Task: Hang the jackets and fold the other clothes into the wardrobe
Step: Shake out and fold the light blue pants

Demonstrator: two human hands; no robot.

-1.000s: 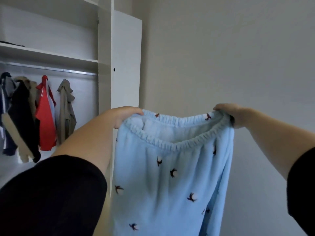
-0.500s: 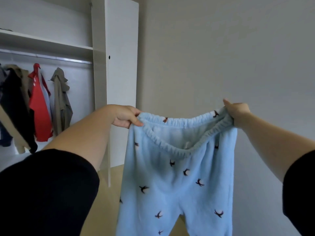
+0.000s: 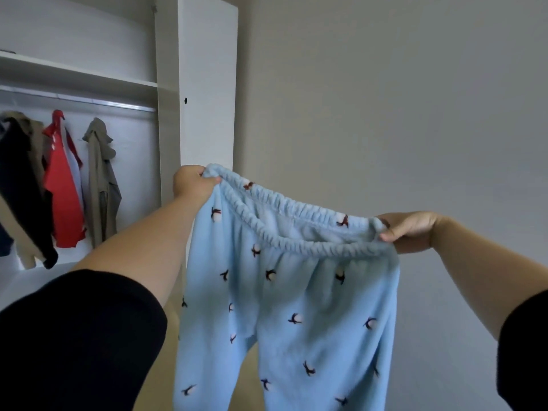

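The tall white open-fronted wardrobe (image 3: 195, 84) fills the left, with a red jacket (image 3: 63, 185) and an olive-drab jacket (image 3: 102, 179) already hung from the rail beneath the shelf's front edge; what lies on its floor I cannot tell. In front of it, held up in mid-air, hang the pale blue fleece trousers printed with small dark birds (image 3: 296, 307), legs dangling free. To fold them well, the waistband should be kept level and taut, then one leg brought squarely over the other before halving. The left hand (image 3: 192, 182) is clenched round the waistband's left end; the right hand (image 3: 409, 231) pinches the right end between thumb and fingers.
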